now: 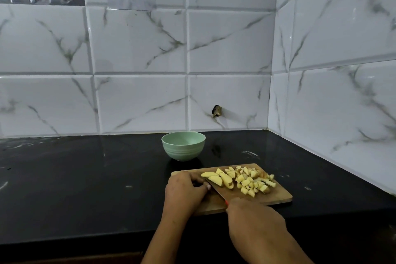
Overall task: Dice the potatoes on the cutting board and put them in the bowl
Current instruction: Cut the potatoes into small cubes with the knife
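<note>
Wooden, the cutting board (278, 196) lies toward the front edge of the black countertop (85, 178), with the pale green bowl (183, 150) standing apart behind it, near the back edge and seemingly holding nothing yet. Diced pieces (252, 182) are heaped at the board's right end, and a few uncut potato wedges (218, 179) lie mid-board. The right hand (252, 218) is wrapped round the red handle of the knife (215, 188), its blade slanting just left of the wedges. The left hand (186, 191) sits at the board's left end, fingers curled; I cannot tell whether they pinch anything. To dice well, bunch the wedges, keep fingertips tucked behind the knuckles, and cut straight down in even steps, well short of the thumb.
</note>
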### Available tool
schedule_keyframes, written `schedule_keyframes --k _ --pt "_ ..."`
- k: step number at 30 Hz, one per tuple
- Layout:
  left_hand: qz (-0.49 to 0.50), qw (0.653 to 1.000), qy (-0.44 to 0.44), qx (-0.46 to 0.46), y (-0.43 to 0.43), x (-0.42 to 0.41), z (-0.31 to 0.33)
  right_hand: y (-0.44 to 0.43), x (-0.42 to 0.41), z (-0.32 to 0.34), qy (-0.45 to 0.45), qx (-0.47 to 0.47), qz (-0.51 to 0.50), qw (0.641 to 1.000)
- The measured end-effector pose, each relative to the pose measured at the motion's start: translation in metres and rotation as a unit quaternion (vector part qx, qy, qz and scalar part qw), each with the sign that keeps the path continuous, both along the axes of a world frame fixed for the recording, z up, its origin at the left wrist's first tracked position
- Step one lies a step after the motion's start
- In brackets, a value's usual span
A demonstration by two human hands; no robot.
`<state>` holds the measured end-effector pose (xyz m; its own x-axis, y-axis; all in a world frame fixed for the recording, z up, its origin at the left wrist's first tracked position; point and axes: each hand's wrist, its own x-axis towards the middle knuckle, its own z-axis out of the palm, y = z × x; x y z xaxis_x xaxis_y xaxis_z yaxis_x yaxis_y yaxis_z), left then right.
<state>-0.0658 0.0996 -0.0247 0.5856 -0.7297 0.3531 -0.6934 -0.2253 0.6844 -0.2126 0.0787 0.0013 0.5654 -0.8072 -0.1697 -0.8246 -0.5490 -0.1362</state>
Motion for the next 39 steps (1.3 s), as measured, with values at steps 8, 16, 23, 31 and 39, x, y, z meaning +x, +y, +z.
schedule_keyframes --k 8,16,23,31,39 --pt "0.000 1.000 0.005 0.008 0.003 0.001 0.003 -0.015 -0.012 0.005 -0.046 -0.065 -0.003 0.997" --pt "-0.007 0.999 -0.032 0.019 0.001 0.002 0.000 -0.003 -0.007 -0.005 -0.119 -0.108 0.057 0.985" --pt "-0.005 1.000 -0.025 0.015 -0.002 0.003 -0.002 0.001 0.000 -0.009 -0.109 -0.108 0.058 0.987" --pt "-0.006 0.999 -0.034 0.029 -0.003 0.005 -0.002 0.002 0.005 -0.011 -0.090 -0.124 0.060 0.986" --pt "0.001 0.999 -0.039 0.013 -0.004 0.007 -0.006 -0.007 0.006 -0.008 -0.092 -0.126 0.062 0.986"
